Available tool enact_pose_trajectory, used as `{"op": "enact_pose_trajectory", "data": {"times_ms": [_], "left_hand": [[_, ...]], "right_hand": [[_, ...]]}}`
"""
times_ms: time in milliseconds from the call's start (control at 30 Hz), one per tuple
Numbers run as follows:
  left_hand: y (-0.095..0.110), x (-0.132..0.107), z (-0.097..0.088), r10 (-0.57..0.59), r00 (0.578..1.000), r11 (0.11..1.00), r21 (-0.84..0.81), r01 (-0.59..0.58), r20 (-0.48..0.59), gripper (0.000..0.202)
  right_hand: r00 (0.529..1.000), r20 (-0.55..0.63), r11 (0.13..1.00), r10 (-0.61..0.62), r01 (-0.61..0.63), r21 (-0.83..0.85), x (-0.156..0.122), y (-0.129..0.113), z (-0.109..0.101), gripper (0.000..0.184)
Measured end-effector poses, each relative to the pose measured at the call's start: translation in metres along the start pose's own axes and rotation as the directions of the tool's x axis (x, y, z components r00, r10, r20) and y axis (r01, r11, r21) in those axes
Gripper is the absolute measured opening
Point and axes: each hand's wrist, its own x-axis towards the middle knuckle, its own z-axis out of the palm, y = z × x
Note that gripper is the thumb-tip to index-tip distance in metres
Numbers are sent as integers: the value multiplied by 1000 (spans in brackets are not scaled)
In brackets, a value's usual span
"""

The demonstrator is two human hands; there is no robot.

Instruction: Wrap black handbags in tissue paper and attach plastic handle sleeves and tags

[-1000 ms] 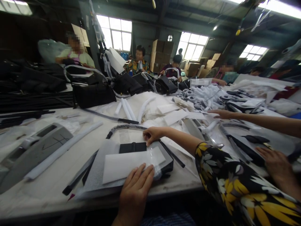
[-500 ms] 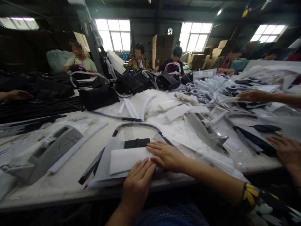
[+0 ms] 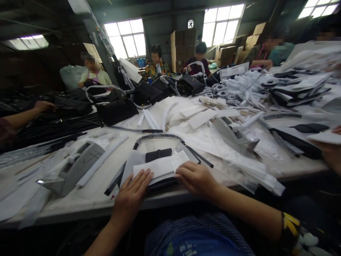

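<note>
A flat black handbag (image 3: 158, 155) with a curved handle (image 3: 160, 136) lies at the table's near edge under a white wrapping sheet (image 3: 160, 166) and clear film. My left hand (image 3: 132, 195) rests flat on the sheet's near left part, fingers spread. My right hand (image 3: 197, 179) sits at the sheet's right corner. Its fingers are bent, and their tips pinch the sheet's edge.
A grey tape dispenser (image 3: 76, 167) stands to the left and another (image 3: 234, 137) to the right. White foam tubes (image 3: 149, 119), black bags (image 3: 117, 108) and loose straps (image 3: 293, 140) cover the table. A co-worker's hand (image 3: 331, 154) holds a white sheet at the right. Another's hand (image 3: 42, 106) reaches in at the left. More people sit across the table.
My left hand slid left across the sheet and spread flat. My right hand drew back to the sheet's right corner. The view tilted down and the co-worker's arm moved out to the right.
</note>
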Motion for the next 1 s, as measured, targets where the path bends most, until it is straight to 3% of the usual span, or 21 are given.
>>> {"op": "enact_pose_trajectory", "data": {"times_ms": [67, 100, 167, 200, 233, 333, 367, 433, 500, 600, 633, 700, 800, 867, 933, 1000], "left_hand": [[3, -1, 3, -14, 1000, 1000, -17, 14, -8, 49], [3, -1, 4, -17, 1000, 999, -28, 17, -13, 49], [1, -2, 4, -12, 999, 999, -44, 10, -31, 50], [-1, -2, 5, -3, 999, 999, -46, 1, -46, 49], [-2, -2, 6, 9, 998, 999, -46, -12, -64, 49], [-6, -3, 9, 39, 995, 998, -46, -43, -96, 48], [-7, -4, 10, 39, 994, 998, -51, -45, -98, 48], [-8, -5, 12, 23, 995, 998, -62, -29, -98, 49], [-8, -6, 14, -14, 995, 997, -81, 6, -100, 54], [-6, -10, 16, -143, 980, 988, -72, 134, -142, 71], [-5, -11, 17, -192, 968, 981, -52, 186, -161, 76], [-3, -12, 18, -264, 944, 963, -9, 268, -199, 80], [-2, -12, 17, -270, 943, 962, -9, 274, -192, 73], [0, -10, 17, -271, 946, 962, -36, 269, -177, 67], [3, -7, 15, -306, 937, 952, -55, 301, -169, 65], [6, -2, 12, -370, 914, 929, -64, 365, -165, 66]], "right_hand": [[970, 115, 947, 214, -235, 221, -16, -16, 9, 36], [924, 211, 861, 320, -376, 341, -22, -21, 15, 32], [816, 382, 606, 434, -578, 546, -29, -28, 25, 26], [783, 441, 465, 438, -617, 635, -31, -29, 28, 26], [771, 481, 325, 418, -621, 713, -31, -30, 31, 28], [797, 512, -51, 321, -525, 849, -30, -36, 37, 37], [808, 501, -132, 310, -485, 864, -30, -39, 39, 40], [832, 437, -173, 341, -401, 899, -27, -47, 46, 41], [865, 346, -126, 365, -322, 938, -22, -56, 53, 41], [937, 177, 23, 301, -193, 981, -12, -66, 56, 39], [960, 128, 109, 251, -159, 981, -9, -67, 55, 37], [987, 43, 366, 154, -97, 925, -4, -63, 48, 28], [995, -80, 789, 59, 2, 615, -5, -37, 31, 23], [985, -167, 950, 54, 1, 311, -15, -6, 16, 23], [966, -237, 994, 108, -113, -7, -29, 27, -1, 25], [950, -240, 923, 202, -267, -279, -45, 55, -16, 31]]}}
